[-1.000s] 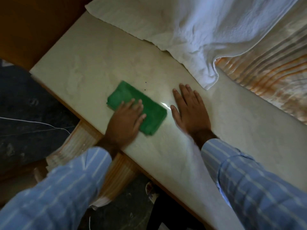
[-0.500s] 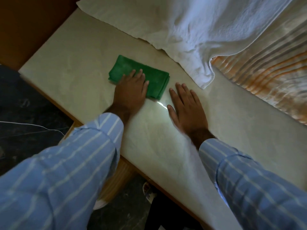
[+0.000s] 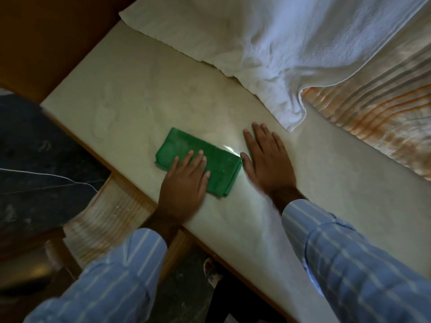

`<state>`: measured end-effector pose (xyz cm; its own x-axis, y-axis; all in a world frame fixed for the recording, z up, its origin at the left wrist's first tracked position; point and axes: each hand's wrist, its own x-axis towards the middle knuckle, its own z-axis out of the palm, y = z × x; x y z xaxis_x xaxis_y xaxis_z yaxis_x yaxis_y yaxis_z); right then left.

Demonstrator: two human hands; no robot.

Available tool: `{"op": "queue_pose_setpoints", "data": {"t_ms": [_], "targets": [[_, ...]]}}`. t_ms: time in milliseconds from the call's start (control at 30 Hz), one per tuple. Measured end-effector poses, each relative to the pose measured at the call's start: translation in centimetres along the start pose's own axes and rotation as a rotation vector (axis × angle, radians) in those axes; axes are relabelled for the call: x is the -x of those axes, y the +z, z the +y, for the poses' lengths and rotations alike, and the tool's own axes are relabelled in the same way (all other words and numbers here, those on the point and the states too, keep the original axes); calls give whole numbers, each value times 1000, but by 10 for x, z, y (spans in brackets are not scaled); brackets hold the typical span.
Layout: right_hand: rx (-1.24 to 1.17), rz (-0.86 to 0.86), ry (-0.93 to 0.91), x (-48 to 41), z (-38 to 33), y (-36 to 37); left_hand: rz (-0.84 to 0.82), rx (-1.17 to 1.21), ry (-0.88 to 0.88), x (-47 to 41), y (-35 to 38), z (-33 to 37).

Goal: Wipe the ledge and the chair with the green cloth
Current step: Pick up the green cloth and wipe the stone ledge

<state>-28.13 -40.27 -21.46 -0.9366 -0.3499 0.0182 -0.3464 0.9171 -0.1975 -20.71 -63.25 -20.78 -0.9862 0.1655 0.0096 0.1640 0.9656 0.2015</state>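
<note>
**A:** Head view, and it is the only one. Where do the two arms sit?

**B:** Both reach forward from the bottom of the frame in blue striped sleeves point(image 3: 112, 276). The left hand point(image 3: 184, 183) lies palm down, fingers extended and close together, on the near half of the green cloth point(image 3: 198, 159). The right hand point(image 3: 268, 162) is also palm down, flat on the bare ledge point(image 3: 140, 94), fingers straight and slightly spread.

**A:** Is either hand gripping anything?

**B:** No. The left one presses on the cloth with a flat, open palm rather than curling round it. The right one holds nothing; its thumb tip lies just at the cloth's right corner (touching or a hair apart, I cannot tell).

**A:** And the cloth itself?

**B:** Folded into a rectangle, lying flat on the pale ledge near its front edge, set at a slant. A small bright glint shows on the ledge between the cloth and the right hand.

**A:** Any writing or labels?

**B:** None that I can read on the cloth, the sleeves or the ledge.

**A:** What else is around?

**B:** A white towel point(image 3: 268, 43) drapes over the far side of the ledge, its lowest corner hanging near the right hand's fingertips. An orange-and-grey striped fabric point(image 3: 377, 113) lies to the right of it. Below the ledge's front edge, left of the left wrist, sits a striped seat on a wooden frame, apparently the chair point(image 3: 105, 210).
</note>
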Motion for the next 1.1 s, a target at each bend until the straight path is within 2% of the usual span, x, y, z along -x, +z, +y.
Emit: {"op": "queue_pose_setpoints", "data": {"t_ms": [167,367,467,700,867,967,1100], "targets": [[14,-28,-1,-2,0,1,17,-27,44,-27,-3,-12],[1,-8,4,-1,0,1,-60,-49,-108,-128,-14,-17],[-3,-3,7,0,0,2,-94,-59,-123,-158,-15,-24],[-4,11,1,0,-2,0,-80,2,-66,-95,-16,-15],[-13,6,6,0,-3,-3,-88,23,99,-11,-18,-19],[-5,11,3,0,-4,-2,-60,29,151,-20,-18,-40],[-4,8,10,0,-4,-2,17,30,8,-66,-21,-68]]}}
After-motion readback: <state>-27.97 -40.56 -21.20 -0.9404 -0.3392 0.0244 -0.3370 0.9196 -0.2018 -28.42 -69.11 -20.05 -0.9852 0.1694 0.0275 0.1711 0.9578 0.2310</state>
